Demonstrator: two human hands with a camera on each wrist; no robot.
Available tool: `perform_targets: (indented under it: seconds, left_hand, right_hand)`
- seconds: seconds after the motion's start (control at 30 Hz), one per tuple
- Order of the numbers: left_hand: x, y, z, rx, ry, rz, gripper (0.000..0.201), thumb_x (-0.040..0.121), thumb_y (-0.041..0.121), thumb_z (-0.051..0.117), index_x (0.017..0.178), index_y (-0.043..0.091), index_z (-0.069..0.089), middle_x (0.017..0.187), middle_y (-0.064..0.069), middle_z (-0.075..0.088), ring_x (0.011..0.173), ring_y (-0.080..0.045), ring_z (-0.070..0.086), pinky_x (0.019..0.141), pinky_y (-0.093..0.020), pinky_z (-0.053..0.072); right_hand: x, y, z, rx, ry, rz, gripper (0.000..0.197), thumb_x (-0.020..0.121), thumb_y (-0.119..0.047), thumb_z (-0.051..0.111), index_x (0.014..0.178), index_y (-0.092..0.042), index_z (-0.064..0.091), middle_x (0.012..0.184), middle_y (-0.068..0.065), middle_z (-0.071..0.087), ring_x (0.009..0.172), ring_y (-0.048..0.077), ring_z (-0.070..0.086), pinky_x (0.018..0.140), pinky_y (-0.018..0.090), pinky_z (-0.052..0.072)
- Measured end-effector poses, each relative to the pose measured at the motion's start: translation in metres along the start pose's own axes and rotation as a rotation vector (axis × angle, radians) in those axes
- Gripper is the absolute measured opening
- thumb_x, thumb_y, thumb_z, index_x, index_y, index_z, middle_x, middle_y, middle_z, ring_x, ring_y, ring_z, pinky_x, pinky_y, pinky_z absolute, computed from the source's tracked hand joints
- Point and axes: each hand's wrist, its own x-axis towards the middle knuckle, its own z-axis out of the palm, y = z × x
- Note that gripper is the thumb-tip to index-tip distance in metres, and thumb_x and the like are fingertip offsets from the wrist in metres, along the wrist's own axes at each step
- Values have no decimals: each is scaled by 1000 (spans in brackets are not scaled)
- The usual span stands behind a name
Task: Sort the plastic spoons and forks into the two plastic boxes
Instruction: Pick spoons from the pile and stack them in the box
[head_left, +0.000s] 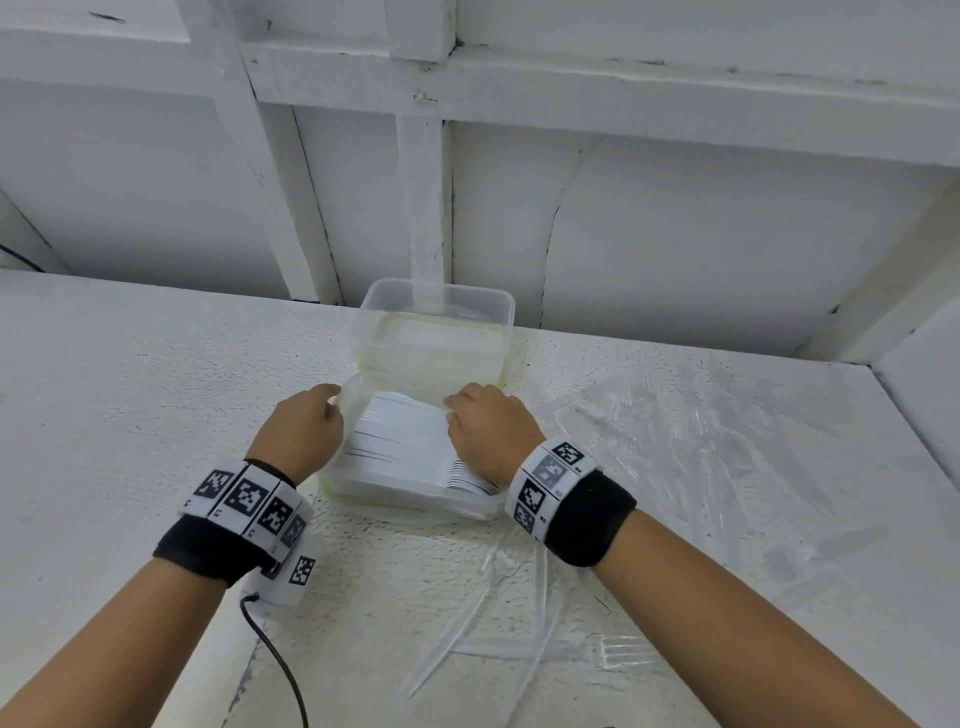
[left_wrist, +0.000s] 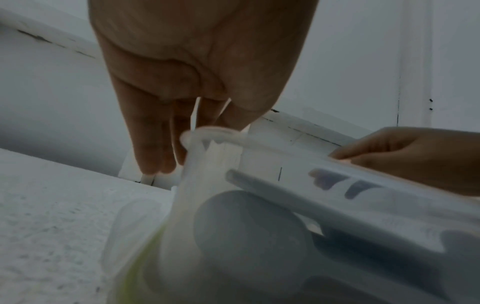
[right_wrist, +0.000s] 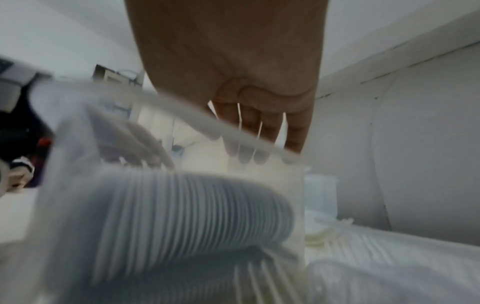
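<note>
A clear plastic box (head_left: 400, 493) sits near me on the white table, holding a tight stack of white spoons (head_left: 400, 431). My left hand (head_left: 311, 415) grips the box's left rim corner, and my right hand (head_left: 483, 421) grips its right rim. The left wrist view shows my left hand (left_wrist: 166, 148) with its fingers curled over the rim (left_wrist: 207, 133). In the right wrist view my right hand (right_wrist: 259, 127) has its fingers over the rim, above the blurred stacked spoons (right_wrist: 194, 205). A second clear box (head_left: 436, 322) stands just behind the first.
Loose clear cutlery is scattered over the table to the right (head_left: 701, 441). More pieces lie in front of the box (head_left: 519, 597), among them a clear fork (head_left: 623, 652). A white wall rises behind the table's far edge. A black cable (head_left: 280, 660) hangs from my left wrist.
</note>
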Motion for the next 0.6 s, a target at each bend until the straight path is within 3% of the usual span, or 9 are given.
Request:
perform_targets:
  seconds: [0.1, 0.2, 0.27, 0.37, 0.47, 0.53, 0.6]
  left_hand:
    - [-4, -1, -3, -12, 49, 32, 40, 96, 13, 39, 135, 7, 46, 129, -19, 54, 120, -32, 48, 99, -39, 37]
    - [-16, -2, -1, -34, 207, 217, 34, 93, 8, 47, 126, 4, 56, 125, -21, 53, 118, -38, 45, 98, -38, 34]
    - [-31, 2, 3, -66, 338, 351, 27, 90, 2, 52, 115, 3, 63, 116, -21, 56, 111, -40, 46, 91, -31, 32]
    - [-62, 21, 8, -131, 409, 496, 16, 89, 3, 55, 101, 3, 65, 96, -13, 58, 90, -26, 50, 80, -25, 32]
    - [-91, 36, 22, -171, 207, 678, 28, 89, 29, 42, 83, 9, 62, 76, 2, 53, 72, -7, 43, 65, -16, 30]
    - [-104, 42, 40, -138, 41, 710, 43, 87, 42, 33, 76, 10, 60, 70, 4, 50, 66, -9, 45, 62, -19, 31]
    - [-112, 45, 56, 12, -124, 626, 55, 85, 52, 25, 85, 9, 60, 80, 0, 54, 72, -18, 54, 65, -24, 36]
  right_hand:
    - [-13, 6, -17, 92, 101, -22, 35, 98, -20, 34, 128, -11, 52, 129, 6, 52, 117, 24, 47, 96, 41, 41]
    - [-39, 20, -35, 191, 190, -16, 35, 99, -22, 36, 127, -11, 54, 127, 6, 55, 115, 22, 49, 97, 38, 41]
    - [-62, 34, -42, 241, 228, 7, 32, 98, -20, 40, 120, -10, 60, 121, 7, 59, 111, 23, 51, 96, 35, 41]
    - [-102, 55, -42, 281, 239, 75, 27, 97, -19, 44, 111, -10, 64, 113, 5, 62, 106, 20, 53, 88, 24, 37]
    - [-139, 70, -29, 310, 203, 149, 25, 96, -19, 46, 109, -11, 65, 108, 3, 62, 102, 18, 54, 83, 18, 34]
    - [-157, 77, -15, 321, 148, 188, 23, 96, -20, 47, 107, -12, 66, 105, 3, 63, 100, 18, 56, 83, 21, 39]
    - [-171, 80, -2, 300, 48, 229, 24, 96, -23, 46, 109, -15, 64, 106, 3, 61, 101, 18, 55, 85, 24, 41]
